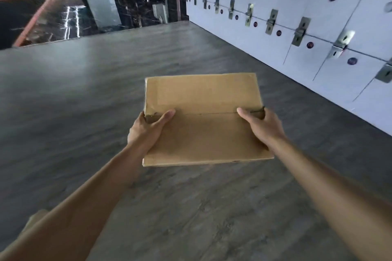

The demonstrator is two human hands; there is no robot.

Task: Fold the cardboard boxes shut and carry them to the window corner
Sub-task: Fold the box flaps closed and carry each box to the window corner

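A: Grey wood-grain floor [84,95] is spreading ahead, with white lockers [318,34] running along the right.

B: And the cardboard box [203,121]?

A: It is hanging above the floor, flaps folded shut, contents hidden. The left hand [148,127] and right hand [261,125] are gripping its sides, thumbs lying on top, fingers curling underneath.

B: Background?

A: Dark glass [63,6], blurring badly.
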